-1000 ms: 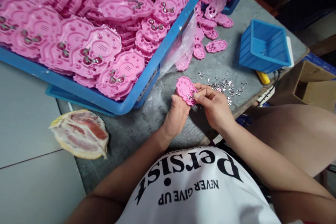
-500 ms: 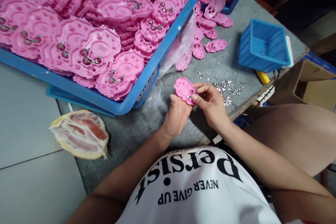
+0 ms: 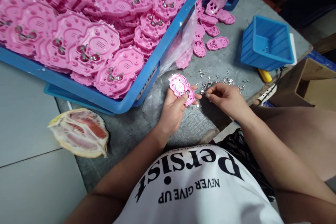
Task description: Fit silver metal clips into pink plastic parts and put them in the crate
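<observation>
My left hand grips a small pink plastic plate with scalloped edges, thumb pressed on its lower edge where a small metal piece sits. My right hand is a short way to the right of the plate, fingers pinched together over the grey table, close to a scatter of small shiny metal pieces. Whether a metal piece is between those fingertips is too small to see.
A large blue crate heaped with pink plates fills the upper left. Loose pink plates lie on the grey table beyond. A small blue bin stands at right, a cardboard box beside it. A peeled pomelo half lies at left.
My right hand has drawn away from the pink plate toward the metal pieces. My left hand has tilted the plate and shifted it slightly left.
</observation>
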{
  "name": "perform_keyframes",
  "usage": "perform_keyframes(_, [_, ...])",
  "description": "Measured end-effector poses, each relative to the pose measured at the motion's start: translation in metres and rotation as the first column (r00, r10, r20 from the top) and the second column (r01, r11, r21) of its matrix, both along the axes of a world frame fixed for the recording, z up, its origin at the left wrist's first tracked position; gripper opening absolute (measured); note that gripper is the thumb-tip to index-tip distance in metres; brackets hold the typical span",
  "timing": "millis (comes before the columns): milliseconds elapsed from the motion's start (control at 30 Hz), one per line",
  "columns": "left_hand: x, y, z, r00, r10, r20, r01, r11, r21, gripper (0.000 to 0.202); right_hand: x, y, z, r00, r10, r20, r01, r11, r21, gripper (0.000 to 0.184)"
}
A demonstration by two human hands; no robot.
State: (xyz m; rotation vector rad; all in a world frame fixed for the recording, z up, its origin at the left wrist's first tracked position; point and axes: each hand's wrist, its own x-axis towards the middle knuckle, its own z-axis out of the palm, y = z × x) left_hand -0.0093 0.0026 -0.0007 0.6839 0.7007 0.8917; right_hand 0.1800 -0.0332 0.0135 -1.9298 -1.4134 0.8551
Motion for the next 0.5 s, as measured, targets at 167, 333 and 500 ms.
perform_keyframes(167, [-0.0006, 0.0034, -0.0014, 0.992, 0.071, -0.1, -0.072, 0.997, -0.007, 0.033, 0.0012, -0.0065, 0.0018, 0.925, 0.247, 0.288, -0.205, 0.964, -0.17, 0.01])
perform_keyframes(333, [-0.0011, 0.0058, -0.0048, 0.988, 0.09, -0.123, -0.092, 0.996, -0.014, 0.034, -0.0017, -0.0109, 0.0037, 0.841, 0.344, 0.417, -0.277, 0.937, -0.215, 0.013])
perform_keyframes(500, [-0.0026, 0.0059, -0.0044, 0.993, 0.066, -0.098, -0.068, 0.997, -0.021, 0.035, -0.0074, -0.0102, 0.0078, 0.813, 0.363, 0.455, -0.26, 0.926, -0.275, 0.015])
